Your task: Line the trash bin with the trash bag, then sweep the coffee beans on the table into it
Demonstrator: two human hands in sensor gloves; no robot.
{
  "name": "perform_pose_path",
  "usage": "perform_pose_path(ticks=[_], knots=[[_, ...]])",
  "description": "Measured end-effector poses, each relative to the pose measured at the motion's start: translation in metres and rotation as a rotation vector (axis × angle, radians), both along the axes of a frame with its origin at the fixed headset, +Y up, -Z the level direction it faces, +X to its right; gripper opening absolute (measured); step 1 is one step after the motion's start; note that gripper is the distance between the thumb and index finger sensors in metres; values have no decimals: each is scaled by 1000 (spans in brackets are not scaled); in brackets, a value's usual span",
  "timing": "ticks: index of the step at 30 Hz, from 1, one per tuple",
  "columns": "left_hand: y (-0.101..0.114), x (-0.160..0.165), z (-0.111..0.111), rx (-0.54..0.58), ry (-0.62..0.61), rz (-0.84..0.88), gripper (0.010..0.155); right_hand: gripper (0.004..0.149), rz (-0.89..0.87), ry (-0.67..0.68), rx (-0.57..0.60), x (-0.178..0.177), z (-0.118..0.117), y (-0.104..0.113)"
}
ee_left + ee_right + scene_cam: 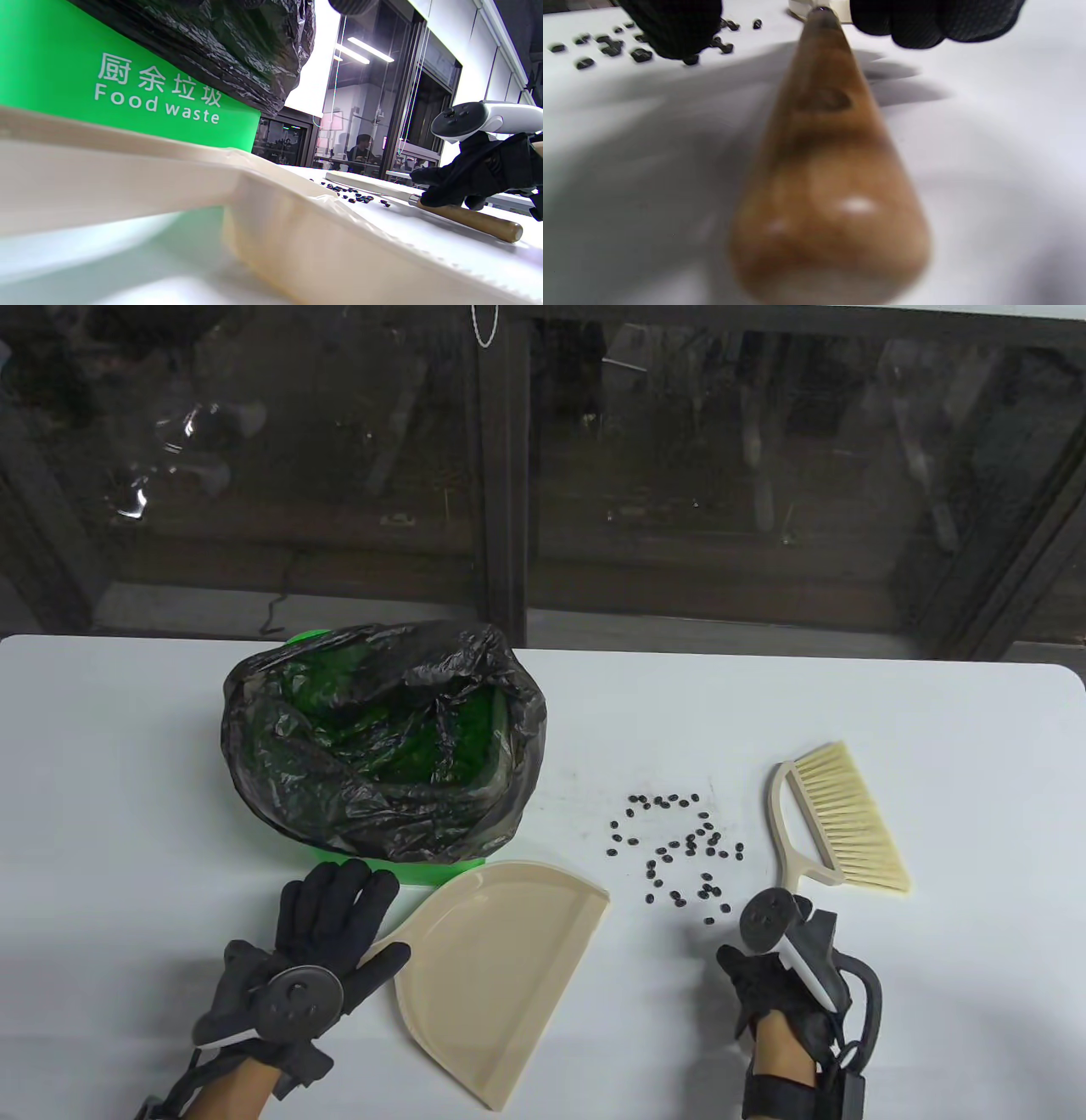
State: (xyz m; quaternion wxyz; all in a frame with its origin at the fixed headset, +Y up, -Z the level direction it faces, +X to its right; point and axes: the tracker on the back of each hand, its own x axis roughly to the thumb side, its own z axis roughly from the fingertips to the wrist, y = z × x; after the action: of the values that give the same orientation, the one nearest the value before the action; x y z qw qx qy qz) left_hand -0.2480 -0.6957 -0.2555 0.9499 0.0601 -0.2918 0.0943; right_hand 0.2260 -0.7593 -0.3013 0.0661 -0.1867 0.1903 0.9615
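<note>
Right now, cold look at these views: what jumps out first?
The green bin at the table's left rear, labelled "Food waste", with the crumpled black trash bag draped over its rim. Next, the dark coffee beans scattered on the white table right of centre, between the beige dustpan and the brush. The right hand is at the brush's wooden handle; the left hand lies flat beside the dustpan.

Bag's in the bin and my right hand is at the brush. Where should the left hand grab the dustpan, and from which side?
Grip the dustpan by its rounded rear wall, the near-left edge beside the left hand. The pan lies flat, its straight open lip facing up-right toward the beans, so coming from the near-left probably keeps that lip clear for the brush.
</note>
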Motion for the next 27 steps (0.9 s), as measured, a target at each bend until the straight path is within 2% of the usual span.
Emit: perform_pose_path(ticks=[3, 6, 14, 21, 27], knots=[[1, 0, 0, -2, 2, 7, 71, 98, 20, -21, -64, 1, 0, -5], [1, -1, 0, -3, 5, 17, 71, 95, 79, -14, -66, 1, -1, -4], [0, -3, -1, -16, -4, 48, 71, 90, 49, -60, -79, 3, 2, -3], [0, -4, -2, -23, -5, 67, 71, 86, 66, -113, 4, 9, 5, 1], [0, -5, -2, -27, -3, 66, 71, 77, 18, -148, 108, 9, 6, 6]])
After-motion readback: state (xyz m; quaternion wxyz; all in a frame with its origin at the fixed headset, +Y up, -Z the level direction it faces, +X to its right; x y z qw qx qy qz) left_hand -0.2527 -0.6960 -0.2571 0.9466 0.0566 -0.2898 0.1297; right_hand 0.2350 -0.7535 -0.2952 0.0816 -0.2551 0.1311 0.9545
